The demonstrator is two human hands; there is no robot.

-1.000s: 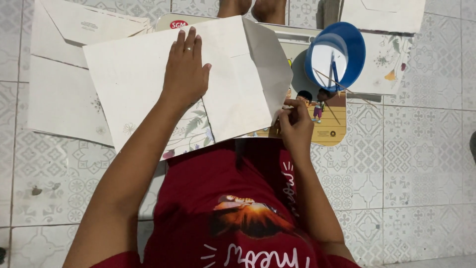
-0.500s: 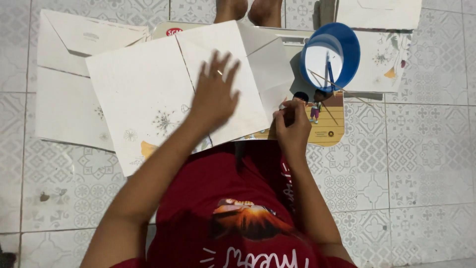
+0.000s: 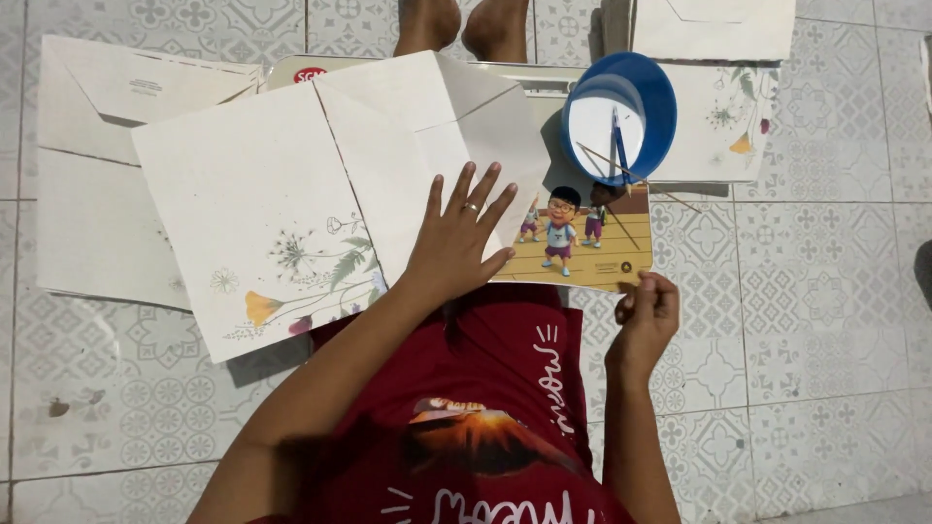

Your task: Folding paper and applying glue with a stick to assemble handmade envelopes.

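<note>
The left hand is laid flat, fingers spread apart, on the folded white sheet with flower print, pressing its lower right edge where it overlaps the cartoon board. The right hand is closed in a pinch on the board's lower right corner; whether anything small is gripped besides cannot be told. The sheet lies open just left of the board, its fold line running up and away from it. For the pressing to be done well, the palm is best kept flat and the pressure run along the crease, while the board is held steady at its corner so that nothing slides on the smooth floor. A blue bowl with a brush and thin sticks in it stands tilted on the board's upper right corner, and care would be needed that it is not tipped if the board shifts. No raised surface is used: everything rests on a pale patterned tile floor. More white envelopes lie well left of the board, another flowered sheet is seen beyond the bowl, and two bare feet are seen above the board.
</note>
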